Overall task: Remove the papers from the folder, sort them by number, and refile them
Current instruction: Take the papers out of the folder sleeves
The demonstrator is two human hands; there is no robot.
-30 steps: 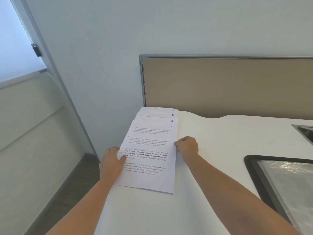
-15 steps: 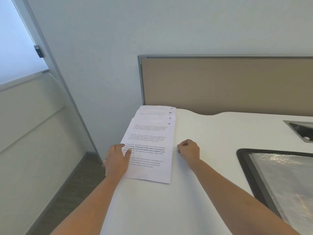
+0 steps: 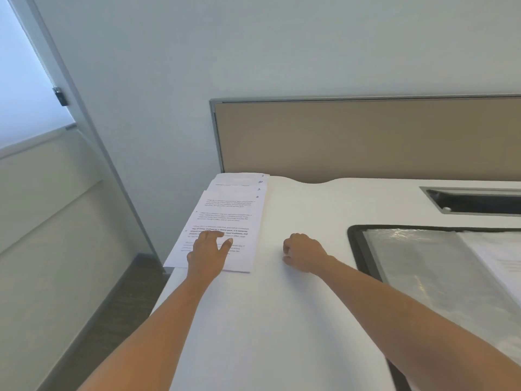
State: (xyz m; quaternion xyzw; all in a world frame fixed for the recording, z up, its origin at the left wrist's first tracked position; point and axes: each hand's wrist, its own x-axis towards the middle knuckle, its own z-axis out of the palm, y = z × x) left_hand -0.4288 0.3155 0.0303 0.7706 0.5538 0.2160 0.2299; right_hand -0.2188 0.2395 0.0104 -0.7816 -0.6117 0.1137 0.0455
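Observation:
A fanned stack of printed papers [image 3: 225,213] lies at the left edge of the white desk, with handwritten numbers showing at their top right corners. My left hand [image 3: 207,252] rests flat on the lower half of the top sheet, fingers spread. My right hand [image 3: 303,252] sits on the bare desk a little right of the stack, fingers curled and holding nothing. The open folder [image 3: 423,266] with its black border and clear plastic sleeves lies at the right; a sheet shows inside it at the frame's right edge.
A tan partition panel [image 3: 366,136] stands along the back of the white desk [image 3: 282,320]. A dark cable slot [image 3: 473,200] is set into the desk at the back right. The desk's left edge drops to the floor just beside the papers.
My right hand has come off the stack's right edge and moved right onto the bare desk. My left hand has slid from the stack's left edge onto the top sheet.

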